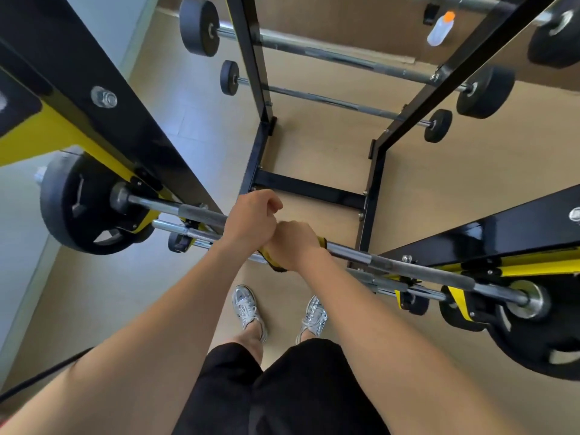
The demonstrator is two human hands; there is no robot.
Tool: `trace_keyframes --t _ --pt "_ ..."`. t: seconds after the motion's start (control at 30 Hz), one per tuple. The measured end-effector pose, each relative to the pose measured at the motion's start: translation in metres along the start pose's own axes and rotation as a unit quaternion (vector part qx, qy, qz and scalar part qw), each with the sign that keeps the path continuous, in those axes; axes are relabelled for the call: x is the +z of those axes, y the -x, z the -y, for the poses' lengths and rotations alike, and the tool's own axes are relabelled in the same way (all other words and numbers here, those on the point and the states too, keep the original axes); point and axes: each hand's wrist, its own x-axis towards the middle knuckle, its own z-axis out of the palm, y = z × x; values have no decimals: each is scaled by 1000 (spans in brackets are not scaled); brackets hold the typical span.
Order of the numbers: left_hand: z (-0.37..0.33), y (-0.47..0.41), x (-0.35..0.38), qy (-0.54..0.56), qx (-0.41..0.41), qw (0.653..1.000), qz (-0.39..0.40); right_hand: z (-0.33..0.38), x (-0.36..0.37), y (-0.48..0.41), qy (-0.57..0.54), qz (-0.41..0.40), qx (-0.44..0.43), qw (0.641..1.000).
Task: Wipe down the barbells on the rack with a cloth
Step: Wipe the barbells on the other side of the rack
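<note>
A steel barbell point(408, 266) lies across the black and yellow rack point(103, 130), with black plates at both ends. My left hand point(251, 219) is closed around the bar near its middle. Touching it on the right, my right hand point(292, 246) grips a yellow cloth point(271, 262) wrapped around the bar; only the cloth's edges show under the fingers. A second chrome bar point(175, 227) runs just below the first one.
A black ladder-shaped rack point(309, 189) ahead holds two smaller barbells point(339, 103) with round black weights. A spray bottle point(441, 28) with an orange cap sits at the top right. My feet in silver shoes point(248, 309) stand on the tan floor.
</note>
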Motion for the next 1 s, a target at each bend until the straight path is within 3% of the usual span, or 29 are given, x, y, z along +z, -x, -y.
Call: trace_keyframes --t 0.23,0.37,0.47,0.57,0.63,0.77,1.0 --pt "-6 3 4 8 32 999 31 -113 21 96 -195 36 89 976" --pt "-12 10 4 -2 38 998 44 -98 -6 62 -232 106 107 961" --pt "-18 13 6 -12 29 999 34 -40 -8 31 -64 42 54 996" --pt "-21 15 6 -8 20 1000 19 -8 -1 34 61 -35 25 997" --pt "-25 18 9 -20 19 999 21 -28 6 43 31 -56 -3 998" --pt "-41 25 25 -41 34 997 64 -90 26 92 -78 -85 37 993" --pt "-99 40 65 -81 129 977 152 -142 62 181 57 -115 160 979"
